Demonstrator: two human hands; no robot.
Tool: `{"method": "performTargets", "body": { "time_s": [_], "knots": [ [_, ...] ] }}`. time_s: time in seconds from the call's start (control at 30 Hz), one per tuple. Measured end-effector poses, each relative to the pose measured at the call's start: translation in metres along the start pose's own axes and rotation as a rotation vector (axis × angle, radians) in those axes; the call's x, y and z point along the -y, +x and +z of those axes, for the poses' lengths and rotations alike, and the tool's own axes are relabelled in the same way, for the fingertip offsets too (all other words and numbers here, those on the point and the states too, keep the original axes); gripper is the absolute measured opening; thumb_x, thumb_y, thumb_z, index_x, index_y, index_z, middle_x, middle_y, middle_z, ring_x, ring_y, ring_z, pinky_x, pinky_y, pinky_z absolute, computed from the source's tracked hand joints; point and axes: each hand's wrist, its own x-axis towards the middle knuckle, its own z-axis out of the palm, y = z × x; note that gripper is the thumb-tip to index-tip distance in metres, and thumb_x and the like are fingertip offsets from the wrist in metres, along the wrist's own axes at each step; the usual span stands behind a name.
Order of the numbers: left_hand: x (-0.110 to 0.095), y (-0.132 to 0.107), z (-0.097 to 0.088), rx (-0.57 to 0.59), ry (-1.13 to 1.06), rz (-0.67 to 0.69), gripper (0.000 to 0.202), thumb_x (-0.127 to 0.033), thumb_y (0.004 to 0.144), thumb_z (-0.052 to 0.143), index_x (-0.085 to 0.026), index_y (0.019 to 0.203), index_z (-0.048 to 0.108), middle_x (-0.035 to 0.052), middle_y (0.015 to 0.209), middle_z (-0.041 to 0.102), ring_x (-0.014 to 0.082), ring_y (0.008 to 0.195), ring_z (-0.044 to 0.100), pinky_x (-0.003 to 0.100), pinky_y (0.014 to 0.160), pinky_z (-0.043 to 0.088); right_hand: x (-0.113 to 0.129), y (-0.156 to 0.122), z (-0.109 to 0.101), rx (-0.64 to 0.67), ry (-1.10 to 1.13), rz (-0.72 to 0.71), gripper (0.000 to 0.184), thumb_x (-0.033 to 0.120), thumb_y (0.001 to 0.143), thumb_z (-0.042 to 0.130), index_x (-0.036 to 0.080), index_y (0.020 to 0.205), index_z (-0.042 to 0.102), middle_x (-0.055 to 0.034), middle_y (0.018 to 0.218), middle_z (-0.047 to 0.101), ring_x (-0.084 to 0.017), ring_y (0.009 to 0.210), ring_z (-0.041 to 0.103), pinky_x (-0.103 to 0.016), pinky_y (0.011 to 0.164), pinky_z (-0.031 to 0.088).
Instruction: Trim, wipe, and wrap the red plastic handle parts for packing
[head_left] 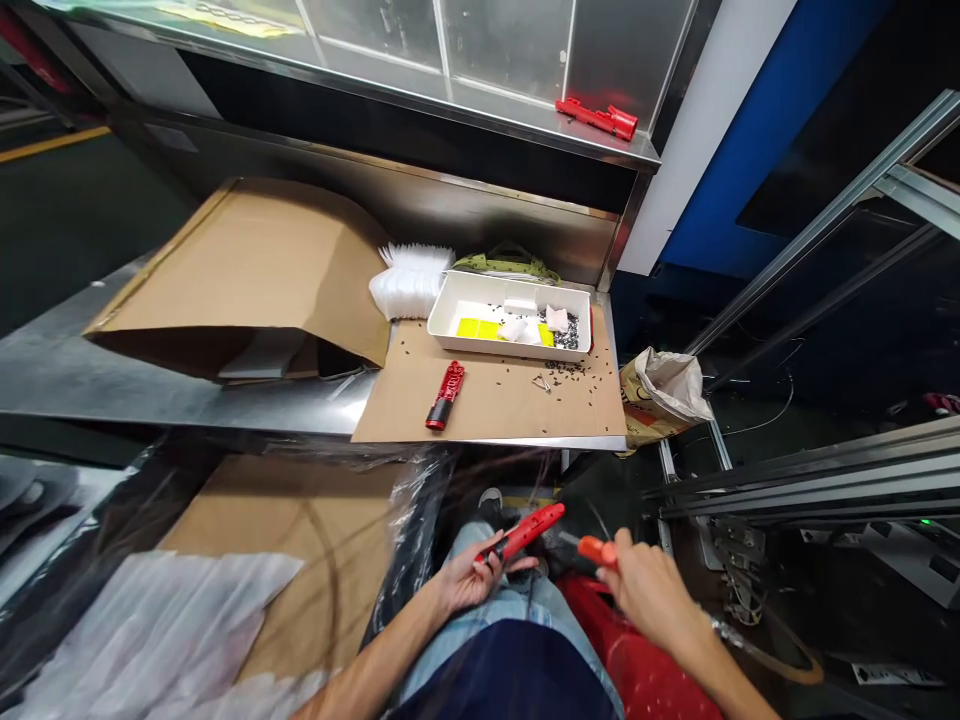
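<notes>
Over my lap, my left hand [472, 582] is closed around the lower end of a long red plastic housing [529, 532], whose far end points up and to the right. To its right, my right hand [651, 585] grips the orange handle of a screwdriver [598, 550]. The screwdriver's thin shaft is blurred and points toward the red housing, apart from it. On the cardboard sheet [405, 415] ahead lies a red and black tool body [445, 397]. Beyond it stands a white tray [510, 348] holding small black pieces, yellow sheets and small white packets.
A large cardboard box [255, 265] lies on the metal bench at left, beside stacked white foam sleeves [412, 283]. Small black pieces litter the cardboard. Another red housing [598, 118] rests on the upper ledge. A paper sack [660, 395] stands right of the bench. White wrapped items [150, 630] fill the lower left.
</notes>
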Motion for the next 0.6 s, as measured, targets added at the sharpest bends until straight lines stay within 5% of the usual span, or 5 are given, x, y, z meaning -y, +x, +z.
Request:
{"method": "performTargets", "body": {
  "time_s": [0.17, 0.3, 0.43, 0.6],
  "knots": [
    [0.002, 0.013, 0.014, -0.099, 0.07, -0.061, 0.051, -0.029, 0.096, 0.051, -0.022, 0.145, 0.039, 0.0086, 0.091, 0.072, 0.0052, 0.04, 0.057, 0.009, 0.033, 0.035, 0.013, 0.004, 0.01, -0.043, 0.057, -0.048, 0.029, 0.025, 0.095, 0.049, 0.009, 0.116, 0.058, -0.0198, 0.097, 0.071, -0.031, 0.093, 0.069, -0.035, 0.077, 0.046],
    [0.003, 0.014, 0.026, -0.144, 0.176, -0.006, 0.054, -0.029, 0.094, 0.056, -0.019, 0.145, 0.04, 0.0093, 0.09, 0.073, 0.0055, 0.039, 0.056, 0.009, 0.032, 0.033, 0.007, 0.015, 0.023, -0.074, 0.151, -0.076, 0.029, 0.035, 0.092, 0.055, 0.015, 0.112, 0.062, -0.0141, 0.094, 0.072, -0.03, 0.093, 0.069, -0.033, 0.078, 0.045],
    [-0.004, -0.001, 0.031, -0.163, 0.274, 0.14, 0.062, -0.031, 0.093, 0.059, -0.017, 0.149, 0.037, 0.0123, 0.091, 0.074, 0.0075, 0.043, 0.059, 0.012, 0.037, 0.04, -0.027, 0.042, 0.04, -0.157, 0.313, -0.02, 0.019, 0.036, 0.091, 0.057, 0.023, 0.102, 0.067, -0.0052, 0.098, 0.072, -0.023, 0.096, 0.068, -0.027, 0.078, 0.044],
    [-0.008, -0.03, 0.031, -0.209, 0.317, 0.354, 0.059, -0.031, 0.091, 0.062, -0.02, 0.146, 0.043, 0.0114, 0.106, 0.074, 0.0122, 0.058, 0.068, 0.017, 0.046, 0.051, -0.071, 0.087, 0.081, -0.322, 0.566, 0.204, 0.023, 0.026, 0.092, 0.055, 0.025, 0.113, 0.065, -0.0027, 0.095, 0.071, -0.021, 0.092, 0.068, -0.032, 0.078, 0.048]
  ]
}}
